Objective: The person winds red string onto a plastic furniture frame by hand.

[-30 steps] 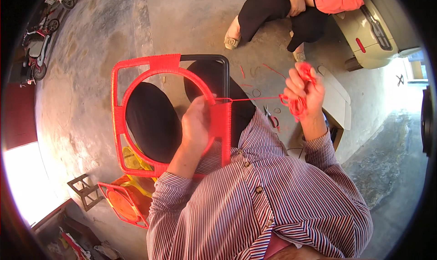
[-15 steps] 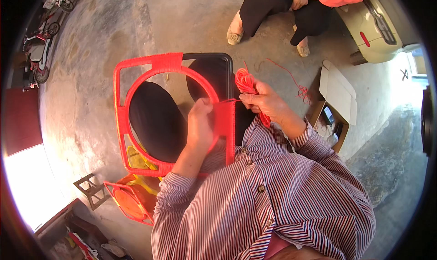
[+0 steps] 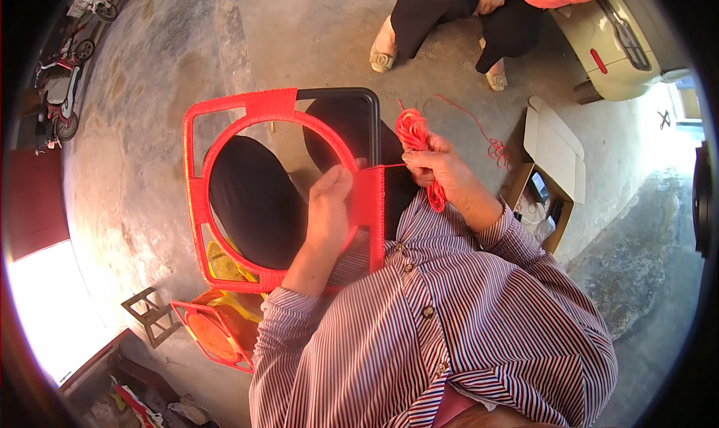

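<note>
A squarish frame [image 3: 196, 140] with a round ring inside rests over my lap, mostly wrapped in red cord. Its far right corner is bare black tube [image 3: 374, 121]. My left hand [image 3: 329, 199] is closed on the ring's right side, by the wrapped red band [image 3: 368, 196]; some fingers are hidden behind it. To the right of the frame, my right hand [image 3: 438, 166] grips a looped bundle of red cord [image 3: 412, 128]. A short taut strand runs from this hand to the frame's right bar, where the wrapping meets the bare tube.
Loose red cord [image 3: 496, 151] trails on the floor beyond my right hand. An open cardboard box [image 3: 550, 158] stands at right. Another red frame [image 3: 213, 334] and a yellow piece [image 3: 225, 263] lie at lower left. A person [image 3: 449, 16] sits ahead beside a pale car [image 3: 610, 46].
My right hand has moved slightly right with the cord bundle, and the strand to the frame has lengthened. My left hand still grips the ring.
</note>
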`<state>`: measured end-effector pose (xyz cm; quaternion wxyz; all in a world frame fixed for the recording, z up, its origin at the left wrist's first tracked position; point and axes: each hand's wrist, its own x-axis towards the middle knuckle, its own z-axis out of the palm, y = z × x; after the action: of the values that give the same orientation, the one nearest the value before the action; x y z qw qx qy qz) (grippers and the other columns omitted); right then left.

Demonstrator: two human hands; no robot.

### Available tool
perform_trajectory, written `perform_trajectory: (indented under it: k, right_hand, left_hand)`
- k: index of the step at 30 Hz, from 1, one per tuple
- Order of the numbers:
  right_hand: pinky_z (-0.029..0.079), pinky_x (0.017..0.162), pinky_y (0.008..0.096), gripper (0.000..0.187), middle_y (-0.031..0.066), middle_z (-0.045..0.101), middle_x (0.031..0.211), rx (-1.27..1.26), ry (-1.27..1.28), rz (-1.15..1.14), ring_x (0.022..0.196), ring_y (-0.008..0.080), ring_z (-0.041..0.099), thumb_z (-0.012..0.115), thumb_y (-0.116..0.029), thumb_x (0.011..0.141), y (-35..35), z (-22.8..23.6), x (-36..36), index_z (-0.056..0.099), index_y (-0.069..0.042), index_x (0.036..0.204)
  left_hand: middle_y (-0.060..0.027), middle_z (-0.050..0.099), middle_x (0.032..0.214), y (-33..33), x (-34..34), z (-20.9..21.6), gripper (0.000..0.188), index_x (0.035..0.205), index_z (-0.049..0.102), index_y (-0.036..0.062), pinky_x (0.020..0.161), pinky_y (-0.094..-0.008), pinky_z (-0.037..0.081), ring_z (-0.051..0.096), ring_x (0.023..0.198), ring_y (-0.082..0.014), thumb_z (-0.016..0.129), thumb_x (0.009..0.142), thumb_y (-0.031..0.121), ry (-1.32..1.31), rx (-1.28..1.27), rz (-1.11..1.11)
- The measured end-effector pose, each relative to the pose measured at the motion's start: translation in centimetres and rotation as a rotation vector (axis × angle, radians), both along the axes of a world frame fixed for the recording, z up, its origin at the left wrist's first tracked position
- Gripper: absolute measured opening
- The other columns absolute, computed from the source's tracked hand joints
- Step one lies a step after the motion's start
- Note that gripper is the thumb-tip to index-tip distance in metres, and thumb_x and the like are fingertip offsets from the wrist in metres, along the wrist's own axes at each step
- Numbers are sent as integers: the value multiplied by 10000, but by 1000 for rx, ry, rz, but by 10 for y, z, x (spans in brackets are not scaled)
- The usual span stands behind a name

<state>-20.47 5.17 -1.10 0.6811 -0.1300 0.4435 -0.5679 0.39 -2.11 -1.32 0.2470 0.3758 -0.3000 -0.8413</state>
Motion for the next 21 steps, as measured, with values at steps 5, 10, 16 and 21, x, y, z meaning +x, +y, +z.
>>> perform_trajectory:
  k: [5, 10, 16, 21]
  right_hand:
    - [193, 383, 209, 176, -49, 397, 614, -92, -108, -36, 440, 22, 300, 598, -7, 820, 8, 10, 7, 476, -108, 896]
    - [219, 398, 204, 135, -62, 392, 624, -145, 25, 41, 461, 25, 321, 576, -39, 847, 13, 39, 25, 474, -111, 898]
    - [245, 419, 194, 164, -44, 409, 669, -89, 67, 132, 506, 27, 346, 604, -39, 807, 19, 50, 22, 484, -104, 898]
    - [267, 418, 214, 156, -16, 437, 670, -27, 276, 23, 488, 51, 350, 590, -97, 843, 20, 57, -22, 494, -62, 960]
  left_hand:
    - [-94, 641, 994, 4, -2, -2, 339, 1260, 506, -36, 758, -277, 527, 639, 842, -156, 429, 1001, 170, 27, -70, 56]
    - [-71, 635, 969, 6, -3, 2, 371, 1225, 528, -24, 743, -259, 512, 625, 836, -139, 414, 1009, 256, -14, 17, 76]
    - [-134, 650, 955, 3, -8, 15, 558, 1208, 523, -24, 760, -326, 530, 644, 841, -210, 330, 998, 456, 57, 252, 46]
    - [-210, 639, 959, 1, -9, 19, 617, 1167, 512, -43, 791, -432, 532, 646, 866, -333, 325, 976, 514, 93, 170, -115]
